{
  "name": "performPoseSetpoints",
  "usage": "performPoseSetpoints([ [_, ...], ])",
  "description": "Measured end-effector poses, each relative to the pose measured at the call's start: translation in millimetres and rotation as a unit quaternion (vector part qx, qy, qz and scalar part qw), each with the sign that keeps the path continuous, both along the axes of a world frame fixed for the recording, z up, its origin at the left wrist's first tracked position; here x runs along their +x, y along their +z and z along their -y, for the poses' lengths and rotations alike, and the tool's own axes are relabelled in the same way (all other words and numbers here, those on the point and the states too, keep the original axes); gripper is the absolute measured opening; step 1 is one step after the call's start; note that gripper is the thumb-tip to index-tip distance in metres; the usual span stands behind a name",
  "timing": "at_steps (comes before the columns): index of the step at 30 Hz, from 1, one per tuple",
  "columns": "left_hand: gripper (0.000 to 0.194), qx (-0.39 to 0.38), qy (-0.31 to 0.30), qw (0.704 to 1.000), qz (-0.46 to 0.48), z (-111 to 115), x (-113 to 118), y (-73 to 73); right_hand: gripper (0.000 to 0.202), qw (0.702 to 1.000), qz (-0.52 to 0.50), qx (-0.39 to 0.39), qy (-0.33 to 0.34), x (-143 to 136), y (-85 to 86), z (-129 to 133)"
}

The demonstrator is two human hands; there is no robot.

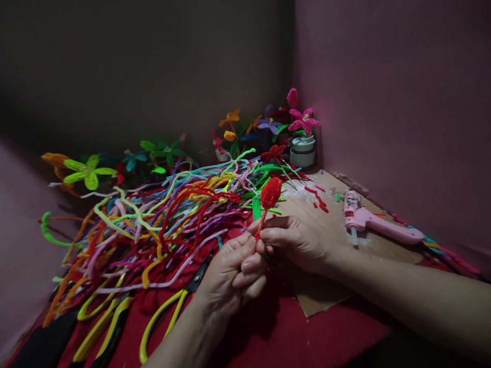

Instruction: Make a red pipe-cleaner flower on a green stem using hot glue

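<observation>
A red fuzzy flower bud [271, 192] stands upright on a thin stem between my two hands, near the middle of the view. My left hand [238, 266] is closed round the lower stem, its fingers curled. Just above and to the right, my right hand [293, 240] pinches the same stem between thumb and forefinger. A green fuzzy strip [256, 208] rises beside the stem on its left. The lowest part of the stem is hidden by my fingers.
A heap of coloured pipe cleaners [153, 214] covers the left. Yellow-handled scissors [159, 317] and pliers [103, 329] lie in front. A pink glue gun [383, 222] rests on the board [326, 296] at right. Behind stand finished flowers [303, 121] and a lidded jar [303, 152].
</observation>
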State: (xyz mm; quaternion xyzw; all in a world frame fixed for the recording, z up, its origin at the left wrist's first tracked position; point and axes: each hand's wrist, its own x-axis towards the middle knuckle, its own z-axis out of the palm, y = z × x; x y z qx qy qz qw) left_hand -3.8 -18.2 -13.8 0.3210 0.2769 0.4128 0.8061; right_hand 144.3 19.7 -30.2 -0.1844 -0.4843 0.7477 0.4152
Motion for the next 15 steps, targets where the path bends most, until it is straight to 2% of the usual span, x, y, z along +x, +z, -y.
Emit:
performPoseSetpoints([
  [2, 0.016, 0.009, 0.004, 0.999, -0.036, 0, 0, 2.3, 0.015, 1.000, -0.003, 0.002, -0.012, 0, -2.7, 0],
  [4, 0.021, 0.048, 0.028, 0.991, -0.125, 2, 1, 5.2, 0.011, 0.999, -0.007, -0.012, -0.037, -1, -4.4, 0],
  [5, 0.023, 0.088, 0.052, 0.976, -0.193, 3, 2, 6.4, 0.009, 0.998, -0.011, -0.026, -0.048, -2, -4.5, 0],
  [6, 0.023, 0.145, 0.083, 0.948, -0.270, 4, 3, 7.0, 0.007, 0.997, -0.016, -0.043, -0.060, -3, -4.0, 1],
  [7, 0.020, 0.215, 0.119, 0.904, -0.349, 4, 3, 6.8, 0.007, 0.996, -0.020, -0.059, -0.071, -3, -2.8, 2],
  [9, 0.012, 0.367, 0.188, 0.774, -0.480, 5, 2, 3.4, 0.008, 0.992, -0.023, -0.080, -0.094, -5, 0.9, 5],
  [11, 0.010, 0.486, 0.224, 0.639, -0.552, 5, 0, -3.3, 0.009, 0.989, -0.026, -0.088, -0.115, -6, 4.9, 7],
  [12, 0.010, 0.533, 0.231, 0.583, -0.568, 4, -2, -7.3, 0.009, 0.988, -0.024, -0.089, -0.120, -6, 6.4, 8],
  [13, 0.010, 0.564, 0.233, 0.538, -0.581, 3, -4, -11.0, 0.009, 0.988, -0.021, -0.087, -0.123, -6, 7.3, 9],
  [14, 0.010, 0.585, 0.228, 0.510, -0.588, 3, -5, -14.1, 0.008, 0.989, -0.017, -0.084, -0.123, -6, 7.6, 10],
  [15, 0.012, 0.596, 0.225, 0.496, -0.590, 2, -6, -16.2, 0.008, 0.989, -0.012, -0.079, -0.123, -6, 7.5, 11],
])
